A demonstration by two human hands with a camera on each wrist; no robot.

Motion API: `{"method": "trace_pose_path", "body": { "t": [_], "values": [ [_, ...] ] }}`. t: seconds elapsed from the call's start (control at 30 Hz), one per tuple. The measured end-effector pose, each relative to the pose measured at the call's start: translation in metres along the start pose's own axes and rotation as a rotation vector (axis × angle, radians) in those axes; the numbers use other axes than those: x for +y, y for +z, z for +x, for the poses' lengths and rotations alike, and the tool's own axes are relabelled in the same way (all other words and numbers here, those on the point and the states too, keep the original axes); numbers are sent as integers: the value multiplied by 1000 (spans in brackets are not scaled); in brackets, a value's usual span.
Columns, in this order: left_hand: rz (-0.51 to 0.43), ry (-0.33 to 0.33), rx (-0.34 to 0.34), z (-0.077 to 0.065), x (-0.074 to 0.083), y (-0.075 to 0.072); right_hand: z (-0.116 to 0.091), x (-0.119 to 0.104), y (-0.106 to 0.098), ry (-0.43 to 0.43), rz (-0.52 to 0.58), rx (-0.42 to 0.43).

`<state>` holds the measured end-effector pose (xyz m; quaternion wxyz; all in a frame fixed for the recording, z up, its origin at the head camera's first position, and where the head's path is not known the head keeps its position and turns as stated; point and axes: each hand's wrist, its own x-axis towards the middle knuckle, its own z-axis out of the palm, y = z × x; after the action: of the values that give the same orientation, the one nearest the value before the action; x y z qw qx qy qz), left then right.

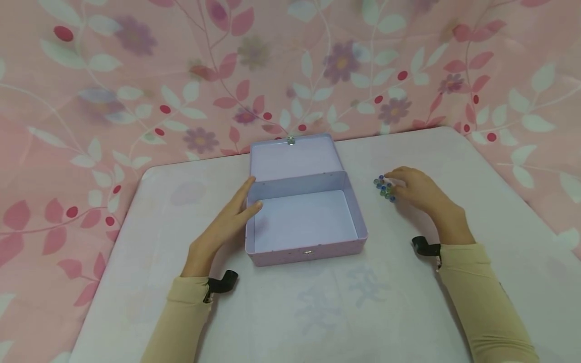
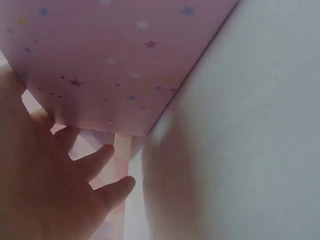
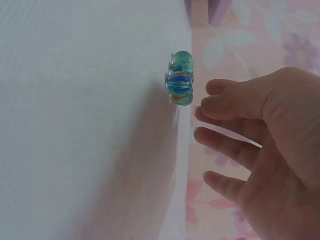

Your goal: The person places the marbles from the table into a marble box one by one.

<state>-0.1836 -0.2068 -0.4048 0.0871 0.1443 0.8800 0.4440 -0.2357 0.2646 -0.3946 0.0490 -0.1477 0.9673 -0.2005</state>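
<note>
An open pink-lilac hinged tin box (image 1: 306, 248) stands on the table, its lid (image 1: 297, 159) tipped back. My left hand (image 1: 229, 214) rests at the box's left side, thumb over the rim. In the left wrist view, straight, spread fingers (image 2: 102, 160) lie along the star-printed outer wall (image 2: 115, 65). To the right of the box sits a cluster of several glass marbles (image 1: 385, 189) with blue and green swirls. My right hand (image 1: 419, 191) hovers beside them, fingers loosely bent. In the right wrist view, its fingertips point toward the marbles (image 3: 180, 82), with nothing visible between thumb and forefinger.
A white cloth (image 1: 327, 312) with faint prints covers the table. Behind it hangs a pink floral curtain (image 1: 272, 65), close to the raised lid. A small metal clasp (image 1: 291, 140) tops the lid, and a black wrist camera (image 1: 222, 281) sits at my left sleeve.
</note>
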Motion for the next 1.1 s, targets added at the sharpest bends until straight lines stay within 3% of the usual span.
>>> {"method": "trace_pose_path", "body": {
  "t": [0.13, 0.37, 0.57, 1.1],
  "values": [
    [-58, -16, -11, -2, 6, -1, 2, 0, 2, -38, -28, 9],
    [-112, 3, -43, -12, 32, -5, 2, 2, 6, -39, -29, 39],
    [-125, -11, -51, -12, 32, -5, 4, 6, 8, -58, -43, 82],
    [-152, -35, -48, -12, 32, -7, 4, 6, 7, -25, -87, 53]
  ]
}}
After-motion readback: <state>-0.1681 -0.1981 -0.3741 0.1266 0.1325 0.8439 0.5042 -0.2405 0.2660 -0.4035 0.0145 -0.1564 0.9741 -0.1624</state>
